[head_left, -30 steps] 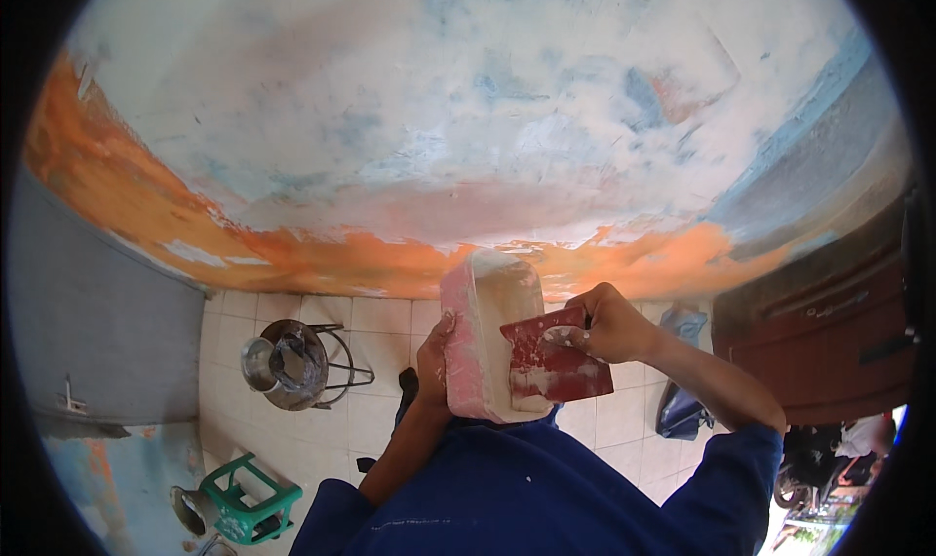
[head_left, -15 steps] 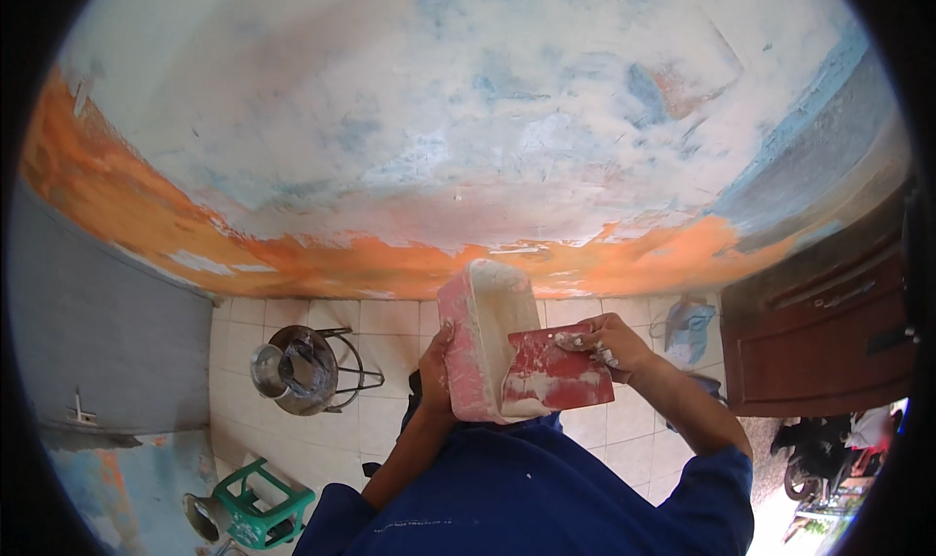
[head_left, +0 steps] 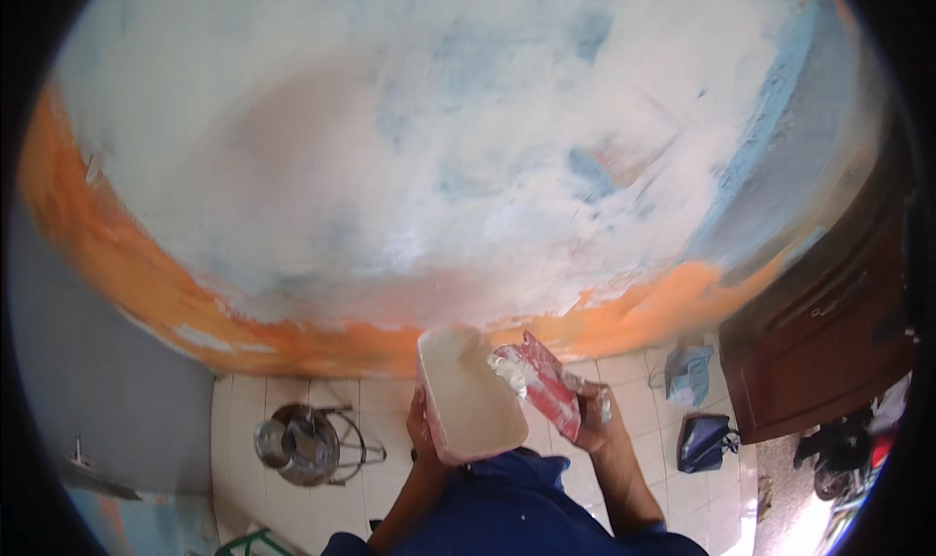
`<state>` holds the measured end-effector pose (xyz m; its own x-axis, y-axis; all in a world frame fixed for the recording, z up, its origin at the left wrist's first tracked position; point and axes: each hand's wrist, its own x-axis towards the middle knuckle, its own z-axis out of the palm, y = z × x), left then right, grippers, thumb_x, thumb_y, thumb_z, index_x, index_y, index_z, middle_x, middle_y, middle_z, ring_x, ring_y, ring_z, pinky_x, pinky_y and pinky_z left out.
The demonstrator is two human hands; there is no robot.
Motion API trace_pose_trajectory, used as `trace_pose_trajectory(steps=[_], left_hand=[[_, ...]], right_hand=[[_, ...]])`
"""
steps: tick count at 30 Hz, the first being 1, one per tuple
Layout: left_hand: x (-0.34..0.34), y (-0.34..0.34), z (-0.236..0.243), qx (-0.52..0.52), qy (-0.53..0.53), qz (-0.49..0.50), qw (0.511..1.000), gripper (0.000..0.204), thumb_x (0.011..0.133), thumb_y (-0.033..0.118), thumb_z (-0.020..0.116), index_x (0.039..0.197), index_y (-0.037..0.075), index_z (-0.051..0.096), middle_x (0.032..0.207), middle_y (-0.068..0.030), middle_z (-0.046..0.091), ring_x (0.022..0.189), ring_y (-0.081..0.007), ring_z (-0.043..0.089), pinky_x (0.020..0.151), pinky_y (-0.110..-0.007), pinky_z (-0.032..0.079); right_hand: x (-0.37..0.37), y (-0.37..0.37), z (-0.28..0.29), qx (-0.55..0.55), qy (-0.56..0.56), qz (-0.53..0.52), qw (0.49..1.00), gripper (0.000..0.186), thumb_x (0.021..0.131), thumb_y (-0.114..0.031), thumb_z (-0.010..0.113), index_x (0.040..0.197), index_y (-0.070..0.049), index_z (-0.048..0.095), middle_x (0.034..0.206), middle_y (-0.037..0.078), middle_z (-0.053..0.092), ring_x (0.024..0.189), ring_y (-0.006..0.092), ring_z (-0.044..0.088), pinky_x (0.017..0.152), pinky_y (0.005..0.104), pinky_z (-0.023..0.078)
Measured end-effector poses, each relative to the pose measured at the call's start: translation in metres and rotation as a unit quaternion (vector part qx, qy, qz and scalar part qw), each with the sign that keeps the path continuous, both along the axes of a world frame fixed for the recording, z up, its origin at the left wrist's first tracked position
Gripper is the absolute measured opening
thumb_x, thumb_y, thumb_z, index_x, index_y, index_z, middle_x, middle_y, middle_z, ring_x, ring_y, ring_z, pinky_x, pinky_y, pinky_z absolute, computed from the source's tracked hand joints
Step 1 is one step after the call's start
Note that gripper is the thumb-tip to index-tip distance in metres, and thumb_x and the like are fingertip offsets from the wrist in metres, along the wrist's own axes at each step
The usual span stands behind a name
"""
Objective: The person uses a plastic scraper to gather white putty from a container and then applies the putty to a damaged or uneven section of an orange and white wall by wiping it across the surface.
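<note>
Head view: the tub [head_left: 444, 390] is gripped at its left by the curled left hand [head_left: 419, 424], putty [head_left: 509, 373] is borne on the blade [head_left: 546, 385] pinched at right by the right hand [head_left: 597, 415]; scooping seems nearly done, with steadiness next called for.

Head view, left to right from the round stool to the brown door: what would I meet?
Round stool, left hand, pink tub, red scraper, right hand, light blue plastic bag, brown door.

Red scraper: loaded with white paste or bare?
Loaded: a thick ridge of white paste clings along the red scraper's edge nearest the pink tub.
</note>
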<state>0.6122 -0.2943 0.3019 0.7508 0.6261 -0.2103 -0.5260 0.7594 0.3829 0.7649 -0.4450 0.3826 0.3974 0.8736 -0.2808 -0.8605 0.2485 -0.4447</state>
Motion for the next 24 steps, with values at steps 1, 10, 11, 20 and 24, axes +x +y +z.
trace_pose_trajectory(steps=[1, 10, 11, 20, 24], left_hand=[[0.001, -0.002, 0.003, 0.020, 0.019, 0.009, 1.000, 0.049, 0.099, 0.041, 0.036, 0.129, 0.004, 0.048, 0.119, -0.0143, 0.058, 0.108, -0.0276, 0.058, 0.094, -0.043, 0.048], [0.047, -0.025, 0.004, -0.010, -0.059, -0.061, 0.996, 0.050, 0.097, 0.044, 0.040, 0.128, 0.007, 0.049, 0.119, -0.0142, 0.059, 0.107, -0.0296, 0.059, 0.093, -0.046, 0.049], [0.051, -0.028, 0.004, -0.030, -0.063, -0.059, 0.996, 0.050, 0.097, 0.044, 0.041, 0.128, 0.007, 0.049, 0.118, -0.0141, 0.059, 0.107, -0.0298, 0.059, 0.093, -0.046, 0.049], [0.036, -0.039, -0.016, -0.015, -0.068, -0.046, 0.996, 0.050, 0.097, 0.044, 0.040, 0.129, 0.006, 0.049, 0.120, -0.0140, 0.059, 0.108, -0.0309, 0.060, 0.092, -0.047, 0.050], [0.015, -0.038, -0.020, -0.031, -0.054, -0.029, 0.998, 0.050, 0.097, 0.044, 0.039, 0.129, 0.006, 0.049, 0.121, -0.0140, 0.059, 0.108, -0.0309, 0.060, 0.092, -0.047, 0.050]], right_hand=[[-0.003, 0.003, 0.006, 0.002, 0.002, -0.027, 1.000, 0.055, 0.087, -0.018, 0.059, 0.134, 0.006, 0.043, 0.127, 0.017, 0.057, 0.114, 0.0247, 0.057, 0.100, 0.0349, 0.044], [0.013, -0.035, 0.004, 0.057, -0.034, -0.151, 0.986, 0.023, 0.082, 0.007, 0.059, 0.103, 0.000, 0.064, 0.097, 0.009, 0.068, 0.082, 0.0184, 0.066, 0.070, 0.0275, 0.055], [0.017, -0.037, 0.002, 0.066, -0.052, -0.154, 0.985, 0.022, 0.081, 0.008, 0.059, 0.101, 0.000, 0.064, 0.097, 0.010, 0.068, 0.081, 0.0188, 0.067, 0.069, 0.0277, 0.056], [0.034, -0.034, 0.012, 0.096, -0.114, -0.171, 0.974, 0.025, 0.084, 0.006, 0.057, 0.109, 0.001, 0.060, 0.095, 0.010, 0.067, 0.081, 0.0212, 0.067, 0.068, 0.0331, 0.058], [0.035, -0.022, 0.029, 0.068, -0.155, -0.279, 0.945, 0.023, 0.086, 0.003, 0.056, 0.108, 0.000, 0.060, 0.098, 0.008, 0.066, 0.088, 0.0196, 0.065, 0.077, 0.0343, 0.055]])
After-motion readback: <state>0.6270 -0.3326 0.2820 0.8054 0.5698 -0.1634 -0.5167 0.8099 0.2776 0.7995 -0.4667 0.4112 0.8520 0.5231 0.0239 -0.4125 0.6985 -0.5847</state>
